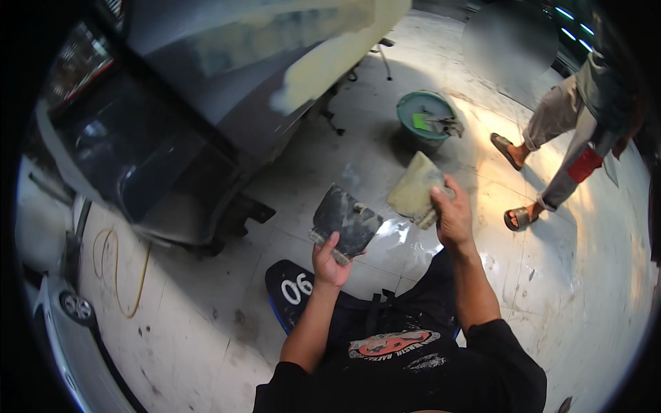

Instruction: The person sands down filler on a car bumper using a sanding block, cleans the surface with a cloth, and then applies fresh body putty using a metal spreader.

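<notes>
Grasping a black, pale-smeared, flat squarish plate (346, 217) by its near corner in the left hand (330, 265), and a pale yellow, flat four-sided pad (413, 189) by its right edge in the right hand (455, 213). Holding both apart over the pale tiled floor (186, 303), with the pad nearer the round green plastic bucket (407, 135).

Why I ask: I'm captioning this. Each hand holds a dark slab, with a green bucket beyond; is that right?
No: the right hand holds a pale slab, not dark, as the head view shows. The left hand does hold a dark slab, with the green bucket beyond.
</notes>
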{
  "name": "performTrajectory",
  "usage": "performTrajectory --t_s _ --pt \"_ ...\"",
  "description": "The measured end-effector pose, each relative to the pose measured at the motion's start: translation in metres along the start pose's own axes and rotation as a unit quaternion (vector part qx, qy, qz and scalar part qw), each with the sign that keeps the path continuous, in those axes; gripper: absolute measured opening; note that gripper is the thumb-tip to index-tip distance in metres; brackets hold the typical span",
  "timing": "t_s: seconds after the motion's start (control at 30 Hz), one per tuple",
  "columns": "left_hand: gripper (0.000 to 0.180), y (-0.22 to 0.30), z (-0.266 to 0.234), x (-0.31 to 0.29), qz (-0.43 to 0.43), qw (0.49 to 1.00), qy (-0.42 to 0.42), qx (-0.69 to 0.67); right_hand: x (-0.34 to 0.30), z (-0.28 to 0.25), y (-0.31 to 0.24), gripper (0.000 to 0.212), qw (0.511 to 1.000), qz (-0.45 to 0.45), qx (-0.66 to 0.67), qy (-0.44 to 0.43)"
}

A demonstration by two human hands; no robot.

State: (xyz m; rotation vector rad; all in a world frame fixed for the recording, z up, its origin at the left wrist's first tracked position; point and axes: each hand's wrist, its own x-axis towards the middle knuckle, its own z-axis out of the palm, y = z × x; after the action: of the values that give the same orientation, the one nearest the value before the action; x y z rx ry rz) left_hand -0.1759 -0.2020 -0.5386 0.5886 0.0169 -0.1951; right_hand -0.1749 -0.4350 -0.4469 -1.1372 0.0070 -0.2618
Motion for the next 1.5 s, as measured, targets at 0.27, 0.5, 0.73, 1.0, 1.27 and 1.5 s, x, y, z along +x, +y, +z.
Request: performTrajectory --t_s 0.27,0.5,0.73,1.0,1.27,1.5 --pt "0.031 0.001 0.005 -0.013 0.158 0.98 -0.012 0.12 -0.03 0.02 0.06 0.021 0.993 0.102 0.053 -0.026" --pt "0.023 0.006 0.022 -0.017 0.113 0.91 -0.032 0.397 -0.026 0.002 0.073 0.02 0.983 0.152 -0.084 -0.057" --pt "0.021 -0.013 0.005 -0.013 0.069 0.919 0.04 0.387 -0.032 0.016 0.078 0.033 0.837 -0.134 -0.529 -0.034" --pt "0.021 -0.018 -0.007 -0.015 0.03 0.889 0.041 0.454 -0.032 0.031 0.098 0.032 0.832 -0.18 -0.516 -0.094" --pt "0.018 -0.017 0.001 -0.019 0.02 0.849 0.061 0.525 -0.03 0.026 0.121 0.026 0.856 -0.171 -0.482 -0.074" --pt "0.017 -0.039 -0.004 -0.016 0.061 0.855 0.075 0.509 -0.03 0.007 0.135 0.018 0.953 -0.013 -0.303 -0.008"
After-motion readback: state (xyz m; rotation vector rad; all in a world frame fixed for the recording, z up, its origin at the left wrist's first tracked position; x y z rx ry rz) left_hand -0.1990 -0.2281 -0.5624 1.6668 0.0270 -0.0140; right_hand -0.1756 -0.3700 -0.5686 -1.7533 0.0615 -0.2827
